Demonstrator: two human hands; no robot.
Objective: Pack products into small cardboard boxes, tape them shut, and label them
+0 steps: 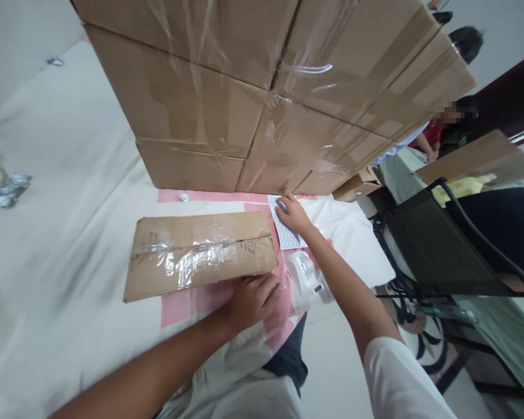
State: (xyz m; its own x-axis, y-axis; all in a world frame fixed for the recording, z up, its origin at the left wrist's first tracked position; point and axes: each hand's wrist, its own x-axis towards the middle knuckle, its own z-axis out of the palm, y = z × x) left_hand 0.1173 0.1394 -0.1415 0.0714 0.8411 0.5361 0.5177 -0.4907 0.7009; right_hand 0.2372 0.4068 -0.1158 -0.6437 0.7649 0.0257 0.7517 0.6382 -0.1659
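Taped cartons (201, 107) are stacked high here, a dark chair (445, 244) is seen right, crumpled scrap (14, 189) is spotted left!

Small carton (157, 282): brown cardboard, matt, edges slightly worn; clear plastic tape (190, 262) along its seam, wrinkled, glossy, bright glare. Stacked cartons (179, 105): smooth matt cardboard, shiny clear film streaked with light. Label sheet (288, 237): white paper, printed, flat-looking. White object (303, 276) beside it: smooth plastic by its look, soft sheen. White covering (91, 250): cloth, matt, creased. Crumpled scrap (13, 189): wrinkled, shiny patches; material uncertain.
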